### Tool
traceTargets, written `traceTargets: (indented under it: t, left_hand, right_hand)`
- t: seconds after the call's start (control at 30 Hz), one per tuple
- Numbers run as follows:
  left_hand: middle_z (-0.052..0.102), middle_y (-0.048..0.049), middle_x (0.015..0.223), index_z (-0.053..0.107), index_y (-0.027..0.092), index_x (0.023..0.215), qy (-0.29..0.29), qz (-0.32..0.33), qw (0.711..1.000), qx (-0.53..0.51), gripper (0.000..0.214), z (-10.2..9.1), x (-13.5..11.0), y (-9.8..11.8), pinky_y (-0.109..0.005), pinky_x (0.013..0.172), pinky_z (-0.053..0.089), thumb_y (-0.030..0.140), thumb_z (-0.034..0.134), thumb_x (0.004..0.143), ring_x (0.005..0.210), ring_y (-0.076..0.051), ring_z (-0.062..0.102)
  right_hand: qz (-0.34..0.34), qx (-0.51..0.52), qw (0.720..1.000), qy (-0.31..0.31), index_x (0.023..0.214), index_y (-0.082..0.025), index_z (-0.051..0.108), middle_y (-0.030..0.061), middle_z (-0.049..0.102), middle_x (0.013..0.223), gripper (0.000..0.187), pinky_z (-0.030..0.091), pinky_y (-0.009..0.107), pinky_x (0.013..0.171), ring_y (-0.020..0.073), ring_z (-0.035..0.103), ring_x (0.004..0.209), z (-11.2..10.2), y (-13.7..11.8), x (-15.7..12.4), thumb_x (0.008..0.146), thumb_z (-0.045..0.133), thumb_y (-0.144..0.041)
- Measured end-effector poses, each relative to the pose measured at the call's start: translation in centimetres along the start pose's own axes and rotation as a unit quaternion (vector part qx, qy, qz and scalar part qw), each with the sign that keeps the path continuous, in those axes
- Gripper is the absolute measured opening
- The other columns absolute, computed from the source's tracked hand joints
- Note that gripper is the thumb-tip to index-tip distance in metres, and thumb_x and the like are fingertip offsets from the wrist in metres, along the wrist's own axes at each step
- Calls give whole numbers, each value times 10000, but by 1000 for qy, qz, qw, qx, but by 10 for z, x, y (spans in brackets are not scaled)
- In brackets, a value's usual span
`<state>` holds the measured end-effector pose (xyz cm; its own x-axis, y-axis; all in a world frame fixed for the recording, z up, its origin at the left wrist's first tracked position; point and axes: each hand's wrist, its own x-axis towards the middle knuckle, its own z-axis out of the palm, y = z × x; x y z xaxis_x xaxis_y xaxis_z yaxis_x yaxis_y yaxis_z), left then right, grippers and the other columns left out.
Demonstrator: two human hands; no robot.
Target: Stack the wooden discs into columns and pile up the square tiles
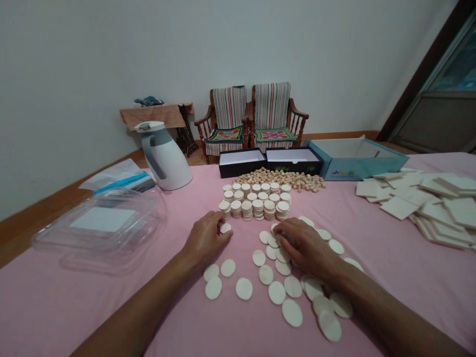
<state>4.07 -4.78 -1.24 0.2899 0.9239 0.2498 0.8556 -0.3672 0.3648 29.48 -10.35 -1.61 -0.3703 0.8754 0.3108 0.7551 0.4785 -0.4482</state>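
My left hand (206,238) rests on the pink tablecloth with its fingers curled round a pale wooden disc (225,228). My right hand (303,245) lies palm down with fingers bent over a small pile of loose discs (277,244). More loose discs (277,291) are scattered on the cloth between and under my forearms. Just beyond my hands stand several neat stacks of discs (256,201) in rows. Behind those lies a heap of small wooden beads (282,178).
A white jug (163,156) and a clear plastic container (100,225) sit at the left. Two black boxes (267,161) and a blue box (357,158) stand at the far edge. Square wooden tiles (427,201) are piled at the right. Two striped chairs (251,119) stand by the wall.
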Motion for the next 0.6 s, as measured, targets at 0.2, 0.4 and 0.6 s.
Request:
traceTargets:
  t: [0.2, 0.4, 0.6]
  left_hand:
    - [573, -6, 765, 571, 182, 829, 8, 3, 1000, 16, 160, 4, 0, -3, -250, 576, 354, 295, 636, 735, 661, -146, 517]
    - [596, -26, 944, 590, 201, 944, 11, 74, 997, 1, 204, 1, -3, 3, -260, 687, 416, 275, 650, 763, 801, -161, 560]
    - [581, -44, 913, 585, 190, 869, -23, 78, 994, 71, 165, -4, -4, 3, -282, 719, 410, 308, 642, 769, 858, -194, 552]
  right_hand:
    - [-5, -7, 1000, 1, 914, -170, 586, 64, 606, 839, 161, 400, 331, 724, 195, 515, 805, 1, -1, 0, 869, 433, -150]
    - [-10, -21, 1000, 8, 947, -182, 597, 73, 616, 938, 184, 393, 330, 767, 196, 519, 869, 6, -6, 1, 874, 432, -150]
    - [-22, -95, 995, -13, 1001, -202, 605, 75, 637, 1003, 175, 277, 442, 952, 257, 472, 1067, 12, -17, 6, 853, 513, -221]
